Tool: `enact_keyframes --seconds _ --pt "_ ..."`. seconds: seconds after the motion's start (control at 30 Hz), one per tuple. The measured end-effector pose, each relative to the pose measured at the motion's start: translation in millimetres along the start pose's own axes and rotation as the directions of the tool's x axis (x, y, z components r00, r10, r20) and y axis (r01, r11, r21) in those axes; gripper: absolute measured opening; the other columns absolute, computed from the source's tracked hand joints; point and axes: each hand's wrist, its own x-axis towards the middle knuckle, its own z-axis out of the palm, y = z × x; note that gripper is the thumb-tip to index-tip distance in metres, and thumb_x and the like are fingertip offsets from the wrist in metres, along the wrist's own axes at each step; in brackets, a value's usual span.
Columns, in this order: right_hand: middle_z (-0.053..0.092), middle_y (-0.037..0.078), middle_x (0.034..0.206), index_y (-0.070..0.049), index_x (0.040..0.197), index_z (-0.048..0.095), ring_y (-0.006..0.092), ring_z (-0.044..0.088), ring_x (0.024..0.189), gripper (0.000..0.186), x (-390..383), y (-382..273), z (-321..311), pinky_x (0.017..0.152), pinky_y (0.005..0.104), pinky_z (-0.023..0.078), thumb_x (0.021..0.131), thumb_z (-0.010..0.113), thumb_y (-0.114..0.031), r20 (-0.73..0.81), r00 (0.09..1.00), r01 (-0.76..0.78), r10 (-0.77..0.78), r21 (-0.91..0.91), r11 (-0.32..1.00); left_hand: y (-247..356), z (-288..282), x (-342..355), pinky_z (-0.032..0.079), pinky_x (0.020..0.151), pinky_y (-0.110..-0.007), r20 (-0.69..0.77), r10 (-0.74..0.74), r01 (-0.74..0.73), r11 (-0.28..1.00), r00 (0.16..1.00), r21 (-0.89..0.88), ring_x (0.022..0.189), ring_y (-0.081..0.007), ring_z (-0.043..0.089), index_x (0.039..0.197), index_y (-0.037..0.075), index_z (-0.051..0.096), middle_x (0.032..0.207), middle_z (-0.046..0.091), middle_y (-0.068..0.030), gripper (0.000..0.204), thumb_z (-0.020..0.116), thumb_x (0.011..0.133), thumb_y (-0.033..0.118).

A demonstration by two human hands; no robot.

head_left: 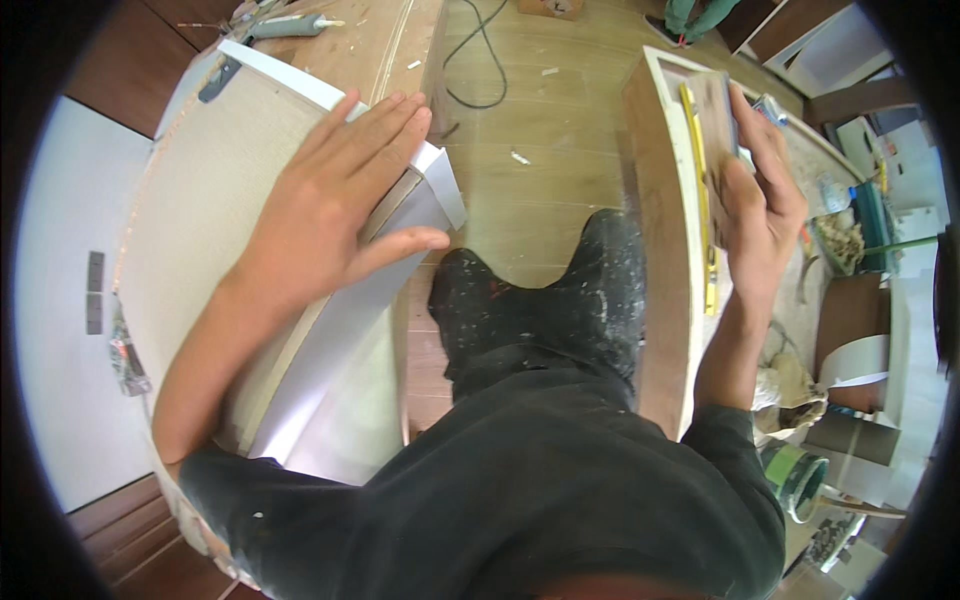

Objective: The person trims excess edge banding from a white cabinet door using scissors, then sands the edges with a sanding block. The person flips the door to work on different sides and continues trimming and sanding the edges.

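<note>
My left hand (pixel 335 205) lies flat with fingers stretched out on a pale wooden panel (pixel 215 165), its fingertips at the white strip (pixel 290 78) along the far edge. The thumb reaches over a glossy white edge face (pixel 330 340). At the panel's corner a short piece of the white strip (pixel 445 185) sticks out. On the right, my right hand (pixel 755 195) is closed on a flat wooden block (pixel 712 125) with a grey side; part of the block is hidden by the fingers. A narrow yellow measuring stick (pixel 698 190) lies beside the block.
A caulking gun (pixel 290 27) lies on the wooden bench (pixel 385 50) at the far left. A black cable (pixel 480 50) curls on the floor. Past my right arm are a green-labelled can (pixel 793 475), a bag (pixel 785 395) and clutter. Another person's legs (pixel 697 18) show at the far right.
</note>
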Motion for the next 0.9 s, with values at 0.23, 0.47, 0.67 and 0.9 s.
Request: enact_keyframes --seconds 0.23,0.47,0.67,0.9 --pt "0.059 0.016 0.142 0.004 0.144 0.057 0.0236 0.055 0.13 0.054 -65.6 15.9 1.9 0.115 0.0349 0.036 0.092 0.05 -0.011 0.029 0.949 -0.314 0.315 0.221 0.923 38.2 -33.9 6.4 0.045 0.114 -0.048 0.217 0.108 -0.105 0.994 0.97 -0.027 0.136 -0.0384 0.053 0.142 -0.007 0.052 0.148 0.053 -0.0251 0.076 0.079 0.085 0.035" --pt "0.061 0.013 0.134 0.003 0.142 0.059 0.0192 0.058 0.119 0.053 -73.4 24.1 15.7 0.103 0.0286 0.043 0.091 0.057 -0.01 0.117 0.923 -0.38 0.367 0.438 0.815 44.5 -20.9 10.6 0.037 0.119 -0.048 0.186 -0.147 0.135 0.988 0.971 0.079 0.142 -0.0397 0.046 0.147 -0.005 0.048 0.152 0.048 -0.0257 0.084 0.079 0.086 0.044" --pt "0.063 0.014 0.128 -0.005 0.138 0.065 0.02 0.061 0.113 0.048 -38.7 6.3 43.9 0.097 0.0303 0.047 0.09 0.062 -0.007 0.269 0.941 -0.327 0.203 0.583 0.744 -6.4 -11.5 9.4 0.023 0.125 -0.044 0.184 -0.447 0.475 0.867 0.875 -0.152 0.154 -0.037 0.026 0.155 -0.003 0.036 0.163 0.032 -0.0252 0.096 0.077 0.086 0.049" --pt "0.06 0.018 0.128 -0.01 0.131 0.07 0.0392 0.062 0.111 0.046 19.0 -21.6 89.5 0.095 0.0422 0.053 0.086 0.07 -0.019 0.282 0.937 0.128 -0.206 0.273 0.954 17.3 11.0 -11.0 0.02 0.126 -0.043 0.059 -0.463 0.464 0.856 0.884 -0.228 0.157 -0.0359 0.02 0.159 -0.004 0.027 0.167 0.026 -0.023 0.107 0.086 0.078 0.034"
